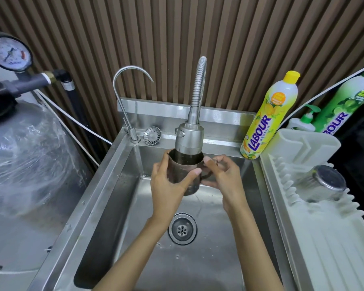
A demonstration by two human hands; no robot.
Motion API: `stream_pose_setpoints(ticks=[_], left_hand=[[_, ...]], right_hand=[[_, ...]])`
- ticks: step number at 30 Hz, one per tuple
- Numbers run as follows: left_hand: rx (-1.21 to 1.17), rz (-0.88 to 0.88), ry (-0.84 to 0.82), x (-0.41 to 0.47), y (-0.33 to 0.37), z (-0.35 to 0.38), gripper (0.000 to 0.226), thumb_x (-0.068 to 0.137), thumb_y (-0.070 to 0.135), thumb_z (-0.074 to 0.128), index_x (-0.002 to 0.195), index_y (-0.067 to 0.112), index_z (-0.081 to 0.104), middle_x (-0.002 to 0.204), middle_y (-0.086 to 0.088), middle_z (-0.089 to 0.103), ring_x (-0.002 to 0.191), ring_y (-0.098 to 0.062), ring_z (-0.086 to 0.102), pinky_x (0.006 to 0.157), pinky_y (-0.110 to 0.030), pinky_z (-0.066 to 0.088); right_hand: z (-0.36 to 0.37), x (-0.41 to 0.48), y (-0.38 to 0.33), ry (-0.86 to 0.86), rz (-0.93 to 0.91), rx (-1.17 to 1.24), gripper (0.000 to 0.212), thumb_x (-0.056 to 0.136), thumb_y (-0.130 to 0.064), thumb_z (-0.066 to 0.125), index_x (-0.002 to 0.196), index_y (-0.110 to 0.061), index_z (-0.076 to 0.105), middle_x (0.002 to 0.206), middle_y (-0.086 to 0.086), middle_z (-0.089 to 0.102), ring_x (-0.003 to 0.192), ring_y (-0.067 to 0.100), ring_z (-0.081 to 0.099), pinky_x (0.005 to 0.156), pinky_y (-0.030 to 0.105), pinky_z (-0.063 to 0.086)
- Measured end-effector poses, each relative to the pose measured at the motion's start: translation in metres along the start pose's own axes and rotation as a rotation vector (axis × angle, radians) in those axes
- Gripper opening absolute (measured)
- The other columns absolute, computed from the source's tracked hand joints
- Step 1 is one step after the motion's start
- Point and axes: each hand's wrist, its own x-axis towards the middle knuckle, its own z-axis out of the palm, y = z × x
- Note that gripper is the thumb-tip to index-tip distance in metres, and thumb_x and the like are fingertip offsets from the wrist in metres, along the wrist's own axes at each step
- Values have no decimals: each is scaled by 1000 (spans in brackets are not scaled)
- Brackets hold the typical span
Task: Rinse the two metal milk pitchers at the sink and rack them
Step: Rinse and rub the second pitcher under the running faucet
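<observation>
Below both hands the sink (101,185) basin is open down to the drain (182,228), with free room toward its left wall and its near edge. Just above the hands hangs the spray head (189,139) of the flexible tap, its lower end sitting inside the mouth of the milk pitcher (178,172), so there is no room upward. The basin's right wall is close to the right of the right hand, and the white dish rack (328,248) butts against that rim. Far right of the hands, a second metal pitcher (326,181) lies base-up on the rack's ribs. Beyond the right hand, a yellow dish-soap bottle (269,116) stands on the sink's back corner.

The left hand (166,192) reaches in from below, palm toward the pitcher, with fingers round its far left side and the thumb across the near face, gripping the body upright over the basin. The right hand (225,177) comes in from the right, wrist bent, with its fingers curled about the pitcher's handle and the thumb near the rim. Both forearms cross the sink's near edge, well apart.
</observation>
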Motion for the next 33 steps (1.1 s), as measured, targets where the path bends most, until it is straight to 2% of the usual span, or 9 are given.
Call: stream_pose_setpoints(ticks=[5, 9, 12, 15, 17, 21, 25, 29, 33], left_hand=[[-204, -85, -159, 4, -6, 3, 61, 59, 53, 79, 109, 24, 62, 97, 4, 72, 92, -9, 68, 84, -27, 53], [-348, -59, -190, 14, -4, 6, 62, 62, 17, 86, 116, 17, 56, 107, -1, 70, 99, -11, 67, 85, -17, 49], [-258, 55, -122, 22, -4, 4, 78, 56, 33, 84, 125, 36, 49, 120, 8, 61, 113, -10, 59, 96, -24, 45], [-128, 159, -70, 23, 4, -3, 80, 54, 35, 80, 121, 50, 40, 122, 16, 50, 114, 9, 49, 97, -12, 39], [-46, 187, -19, 20, 7, -7, 81, 52, 41, 80, 123, 46, 40, 116, 15, 48, 112, -3, 51, 97, -21, 43], [96, 120, 89, 11, 7, -11, 87, 46, 67, 67, 126, 44, 38, 96, 6, 43, 99, -12, 45, 88, -24, 41], [122, -43, 31, -4, 1, -6, 90, 45, 77, 71, 119, 27, 60, 92, 2, 53, 92, -12, 57, 85, -25, 46], [9, -122, -139, -8, -7, 3, 69, 50, 71, 66, 104, 28, 65, 90, 8, 70, 83, -1, 64, 68, -8, 45], [-218, -163, -228, -2, -12, 10, 62, 56, 50, 79, 109, 21, 64, 97, 5, 74, 94, -9, 68, 89, -25, 52]], right_hand=[[-4, -1, -10, 100, -137, -308, 23, 81, -25, 69, 68, -22, 50, 83, 7, 72, 82, 27, 68, 78, 53, 55], [1, -3, -6, 38, -136, -86, 19, 87, -10, 61, 76, -14, 46, 112, -3, 68, 100, 12, 64, 95, 39, 50], [7, -1, 4, -63, -67, 185, 18, 91, -4, 53, 78, -13, 44, 120, 2, 64, 112, 25, 60, 98, 41, 47], [13, 1, 11, -141, 51, 472, 19, 92, 1, 49, 77, -9, 42, 106, 19, 59, 101, 33, 57, 97, 42, 48], [14, -1, 13, -160, 93, 513, 16, 92, -3, 50, 79, -8, 44, 96, 21, 57, 92, 32, 60, 94, 42, 50], [12, -4, 9, -120, 100, 279, 11, 91, -13, 55, 85, -6, 50, 81, 14, 64, 77, 23, 64, 78, 35, 58], [1, -6, -3, -43, 146, 14, 13, 88, -16, 62, 86, -6, 53, 73, 1, 66, 69, 12, 66, 62, 33, 58], [-4, -11, -14, 134, -26, -431, 18, 83, -24, 67, 75, -14, 55, 80, 5, 67, 84, 26, 64, 79, 42, 53], [-3, -17, -20, 168, -185, -464, 15, 83, -16, 66, 75, -17, 53, 83, 0, 67, 79, 15, 63, 72, 25, 47]])
